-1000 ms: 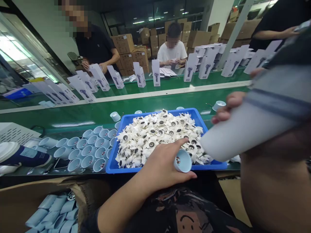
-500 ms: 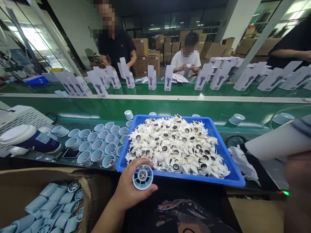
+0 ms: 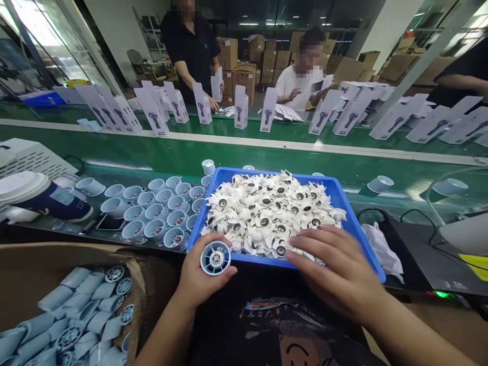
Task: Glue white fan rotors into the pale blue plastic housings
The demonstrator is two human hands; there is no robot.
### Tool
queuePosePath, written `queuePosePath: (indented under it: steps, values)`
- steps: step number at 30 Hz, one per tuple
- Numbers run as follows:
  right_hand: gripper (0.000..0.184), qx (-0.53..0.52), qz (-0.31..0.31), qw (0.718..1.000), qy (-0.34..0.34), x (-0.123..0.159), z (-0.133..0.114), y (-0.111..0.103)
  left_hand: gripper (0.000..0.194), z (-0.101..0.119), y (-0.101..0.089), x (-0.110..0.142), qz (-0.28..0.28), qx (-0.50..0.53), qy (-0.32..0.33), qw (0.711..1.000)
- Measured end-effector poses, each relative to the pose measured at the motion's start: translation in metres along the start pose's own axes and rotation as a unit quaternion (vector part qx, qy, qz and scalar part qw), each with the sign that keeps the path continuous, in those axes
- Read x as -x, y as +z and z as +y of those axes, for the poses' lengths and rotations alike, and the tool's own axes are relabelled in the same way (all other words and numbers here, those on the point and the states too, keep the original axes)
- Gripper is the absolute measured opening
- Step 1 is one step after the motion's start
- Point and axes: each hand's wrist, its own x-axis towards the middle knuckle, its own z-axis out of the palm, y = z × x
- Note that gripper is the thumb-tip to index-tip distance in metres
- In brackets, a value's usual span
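Note:
My left hand [image 3: 202, 272] is closed round a light blue plastic fan housing [image 3: 215, 258]. The housing's spoked end faces me, and a small reddish-and-silver core shows at its centre. Above the front right part of a blue tray [image 3: 290, 263], my right hand [image 3: 335, 269] is open, its fingers stretched out and slightly blurred. A heap of white fan impellers [image 3: 263, 213] with dark round hubs fills the tray. Whether my right fingers touch any impeller I cannot tell. Several more light blue housings [image 3: 155, 229] stand in rows left of the tray.
A cardboard box [image 3: 141, 300] at lower left holds many housings. A lidded paper cup [image 3: 57, 201] and a phone [image 3: 110, 222] lie left. White plastic [image 3: 383, 254] and a white cylindrical object [image 3: 467, 235] are right. Across the green conveyor [image 3: 171, 147], co-workers handle white cartons [image 3: 241, 108].
My right hand has come from the far right edge to over the tray. The white cylindrical object now sits farther right. My left hand keeps the housing, and the view has shifted slightly.

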Motion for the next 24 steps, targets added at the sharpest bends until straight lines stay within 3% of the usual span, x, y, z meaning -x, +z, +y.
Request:
queuePosePath:
  steps: [3, 5, 8, 11, 18, 24]
  values:
    - [0.023, 0.040, -0.163, 0.985, -0.031, -0.041, -0.016, 0.038, 0.062, 0.001, 0.002, 0.001, 0.030, 0.000, -0.047, 0.998]
    - [0.013, 0.062, -0.251, 0.966, -0.016, -0.065, -0.017, 0.053, 0.067, 0.005, 0.002, 0.003, 0.054, -0.007, -0.064, 0.996]
    - [0.010, 0.090, -0.350, 0.932, 0.019, -0.087, -0.016, 0.058, 0.058, 0.015, -0.001, 0.006, 0.056, -0.016, -0.062, 0.996]
    - [0.011, 0.098, -0.411, 0.905, 0.051, -0.095, -0.020, 0.053, 0.047, 0.027, -0.005, 0.006, 0.027, -0.020, -0.059, 0.998]
    - [0.015, 0.065, -0.427, 0.885, 0.173, -0.098, -0.033, 0.059, 0.049, 0.033, 0.009, -0.007, 0.001, -0.019, -0.042, 0.999]
    - [0.010, -0.044, -0.346, 0.899, 0.265, -0.087, -0.030, 0.057, 0.053, 0.030, 0.022, -0.014, 0.040, 0.008, -0.016, 0.999]
